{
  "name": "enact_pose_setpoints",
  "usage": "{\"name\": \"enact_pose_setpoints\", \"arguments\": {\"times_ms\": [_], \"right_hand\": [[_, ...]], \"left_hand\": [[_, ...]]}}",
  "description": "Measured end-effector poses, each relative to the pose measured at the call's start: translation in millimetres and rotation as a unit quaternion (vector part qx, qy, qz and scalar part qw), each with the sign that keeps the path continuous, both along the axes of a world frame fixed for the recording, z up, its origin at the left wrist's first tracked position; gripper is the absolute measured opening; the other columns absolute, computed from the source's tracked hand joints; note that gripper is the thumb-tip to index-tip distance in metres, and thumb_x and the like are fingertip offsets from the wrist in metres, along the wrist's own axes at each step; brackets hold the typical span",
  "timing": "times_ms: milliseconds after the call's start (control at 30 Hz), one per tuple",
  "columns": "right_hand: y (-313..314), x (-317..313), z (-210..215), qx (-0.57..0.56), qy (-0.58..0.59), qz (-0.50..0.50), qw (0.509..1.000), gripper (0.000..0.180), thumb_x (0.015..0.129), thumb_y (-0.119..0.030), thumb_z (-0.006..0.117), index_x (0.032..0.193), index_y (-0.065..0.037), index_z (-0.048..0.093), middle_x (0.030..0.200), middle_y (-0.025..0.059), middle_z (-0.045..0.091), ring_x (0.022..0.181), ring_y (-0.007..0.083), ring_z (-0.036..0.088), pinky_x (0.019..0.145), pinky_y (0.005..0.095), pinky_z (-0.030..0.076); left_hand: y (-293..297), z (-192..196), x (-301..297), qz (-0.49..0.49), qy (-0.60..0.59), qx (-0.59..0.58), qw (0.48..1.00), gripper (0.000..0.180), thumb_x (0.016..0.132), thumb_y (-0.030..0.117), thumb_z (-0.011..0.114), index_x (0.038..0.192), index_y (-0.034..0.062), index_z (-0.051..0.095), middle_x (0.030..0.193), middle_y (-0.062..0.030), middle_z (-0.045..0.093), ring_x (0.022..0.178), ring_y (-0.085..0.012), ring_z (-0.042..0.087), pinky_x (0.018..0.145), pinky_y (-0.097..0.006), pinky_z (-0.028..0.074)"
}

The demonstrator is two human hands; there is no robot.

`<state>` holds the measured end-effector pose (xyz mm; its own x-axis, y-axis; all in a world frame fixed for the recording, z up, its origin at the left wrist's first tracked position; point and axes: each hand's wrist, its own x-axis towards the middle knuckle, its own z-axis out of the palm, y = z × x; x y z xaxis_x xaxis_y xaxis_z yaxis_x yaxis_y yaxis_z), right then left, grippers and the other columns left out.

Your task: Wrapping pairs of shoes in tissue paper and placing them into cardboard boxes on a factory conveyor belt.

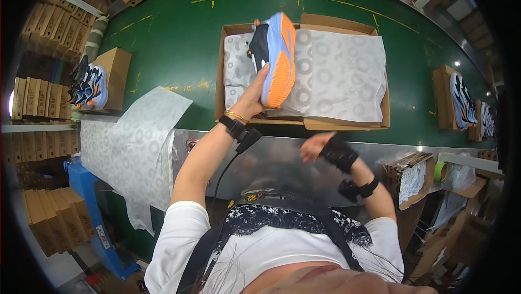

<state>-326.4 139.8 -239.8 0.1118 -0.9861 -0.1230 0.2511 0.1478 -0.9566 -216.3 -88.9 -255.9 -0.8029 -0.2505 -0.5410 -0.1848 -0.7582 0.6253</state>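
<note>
Left hand (252, 96) fingers clamp sneaker (275, 58) over box (384, 110), near its left edge. Right hand (320, 146) loosely curled, empty. One-handed grip risks dropping it, rumpling tissue paper (339, 74).

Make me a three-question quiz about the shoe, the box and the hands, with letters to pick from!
1. Where is the shoe?
A. over the open box
B. on the floor
C. on a shelf

2. What colour is the shoe's sole?
A. green
B. orange
C. white

3. What is the right hand doing?
A. holding the shoe
B. gripping tape
C. holding nothing

Answers:
1 A: the left hand holds it above the paper-lined box.
2 B: the sole faces the camera, orange with a blue rim.
3 C: it is at the near table edge, off the shoe.
</note>
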Motion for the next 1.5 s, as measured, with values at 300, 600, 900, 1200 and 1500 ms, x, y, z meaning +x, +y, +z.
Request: {"name": "enact_pose_setpoints", "arguments": {"times_ms": [300,600,900,1200,1500], "right_hand": [[-17.9,21.9,-40.7,0.224,-0.202,-0.459,0.836,0.044,0.074,-0.025,0.063,0.108,-0.004,0.046,0.105,0.0082,0.050,0.098,0.0191,0.046,0.074,0.0326,0.042],[-42.8,24.6,-56.7,-0.010,0.761,-0.254,0.597,0.053,0.073,-0.002,0.048,0.123,-0.016,0.038,0.131,0.0179,0.027,0.118,0.0364,0.030,0.085,0.0531,0.031],[-53.2,23.5,-23.5,-0.035,0.738,-0.184,0.649,0.054,0.073,0.002,0.043,0.122,-0.020,0.040,0.132,0.0177,0.026,0.120,0.0429,0.023,0.085,0.0514,0.035],[-57.8,69.2,102.4,-0.257,0.659,-0.250,0.661,0.070,0.054,0.004,0.056,0.122,-0.004,0.039,0.127,0.0194,0.034,0.113,0.0352,0.038,0.090,0.0393,0.035],[-113.9,97.1,42.2,-0.160,0.349,-0.005,0.923,0.041,0.076,-0.016,0.059,0.113,-0.002,0.047,0.108,0.0109,0.053,0.091,0.0200,0.057,0.069,0.0287,0.046]], "left_hand": [[6.8,-32.6,-22.8,-0.166,-0.207,-0.134,0.955,0.067,0.082,0.049,0.045,0.118,-0.0060,0.036,0.112,-0.0203,0.047,0.096,-0.0402,0.050,0.070,-0.039,0.050],[-19.9,3.7,80.7,0.203,-0.179,-0.379,0.885,0.060,0.088,0.048,0.027,0.103,-0.0060,0.051,0.095,-0.0175,0.055,0.093,-0.0256,0.052,0.077,-0.035,0.040],[-26.5,-32.7,102.1,0.139,-0.015,-0.082,0.987,0.053,0.080,0.043,0.048,0.113,0.0012,0.047,0.105,-0.0124,0.056,0.096,-0.0228,0.054,0.081,-0.034,0.042],[33.1,36.6,191.2,0.260,0.144,-0.081,0.951,0.041,0.081,0.036,0.044,0.103,0.0022,0.051,0.093,-0.0058,0.057,0.083,-0.0127,0.055,0.069,-0.023,0.044],[177.2,96.4,384.4,0.697,0.157,-0.234,0.659,0.040,0.081,0.040,0.044,0.105,0.0080,0.050,0.108,-0.0066,0.052,0.101,-0.0241,0.050,0.084,-0.041,0.042]]}}
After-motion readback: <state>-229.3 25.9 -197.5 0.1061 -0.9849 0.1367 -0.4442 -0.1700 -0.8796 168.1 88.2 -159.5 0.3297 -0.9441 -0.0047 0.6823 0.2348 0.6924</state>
